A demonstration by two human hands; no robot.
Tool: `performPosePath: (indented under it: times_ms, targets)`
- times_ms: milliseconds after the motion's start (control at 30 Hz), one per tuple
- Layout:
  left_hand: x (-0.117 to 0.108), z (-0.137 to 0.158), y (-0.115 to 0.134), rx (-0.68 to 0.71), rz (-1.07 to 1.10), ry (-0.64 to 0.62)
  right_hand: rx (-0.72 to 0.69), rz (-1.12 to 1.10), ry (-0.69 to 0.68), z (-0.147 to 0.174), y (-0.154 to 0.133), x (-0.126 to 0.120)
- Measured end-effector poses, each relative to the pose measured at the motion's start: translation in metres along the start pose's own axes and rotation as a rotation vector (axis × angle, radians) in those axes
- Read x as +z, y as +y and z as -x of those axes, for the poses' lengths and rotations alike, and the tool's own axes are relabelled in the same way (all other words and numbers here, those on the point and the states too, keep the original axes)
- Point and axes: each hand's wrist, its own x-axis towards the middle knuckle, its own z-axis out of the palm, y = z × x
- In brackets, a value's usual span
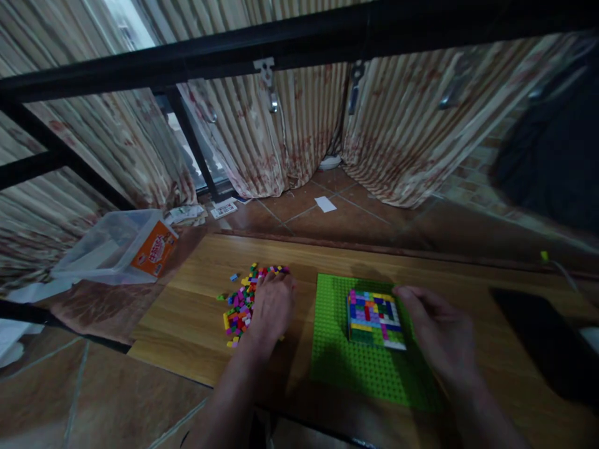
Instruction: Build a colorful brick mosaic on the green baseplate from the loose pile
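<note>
My left hand (274, 305) reaches into a loose pile of small coloured bricks (240, 304) on the wooden table. Its fingers curl downward and closed, with the tips hidden among the bricks. On the right, a green studded baseplate (337, 365) carries a low square build of multicoloured toy bricks (373, 318). My right hand (440, 333) is beside the build's far right corner, over the baseplate's right part. Its thumb and forefinger are pinched together; whatever may be between them is too small to make out.
A clear plastic bin (110, 246) with an orange label stands past the table's left end. Toward the right lies a dark flat object (538, 337) on the wooden table (187, 299). Black metal railing (201, 53) and striped curtains (304, 118) are beyond, with papers (325, 204) on the tiled floor.
</note>
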Motion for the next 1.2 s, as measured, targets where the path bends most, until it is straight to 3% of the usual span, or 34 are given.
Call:
performPosePath:
  times_ms: [100,167,300,467,633,867,1033,1200]
  targets:
    - [-0.001,-0.002,0.002,0.008,0.138,0.053,-0.034,-0.031,-0.007,0.000,0.000,0.000]
    - [-0.001,-0.003,0.008,0.026,0.345,0.085,-0.059,-0.049,-0.013,0.000,0.001,0.000]
    - [-0.001,0.001,0.035,0.058,0.776,0.100,-0.126,-0.121,-0.047,0.003,0.000,0.001]
    - [0.006,0.005,0.069,0.105,1.027,0.045,-0.265,-0.128,-0.168,0.010,-0.006,0.001]
    - [0.010,0.006,0.087,0.130,1.028,0.058,-0.367,-0.146,-0.268,0.014,-0.014,0.001]
    - [0.007,0.008,0.098,0.238,0.807,0.082,-0.433,-0.177,-0.356,0.015,-0.014,0.004]
    - [0.010,0.008,0.102,0.248,0.834,0.093,-0.377,-0.155,-0.293,0.014,-0.013,0.000]
    - [0.011,0.005,0.096,0.082,0.824,0.126,-0.249,-0.175,-0.050,0.003,-0.004,-0.009]
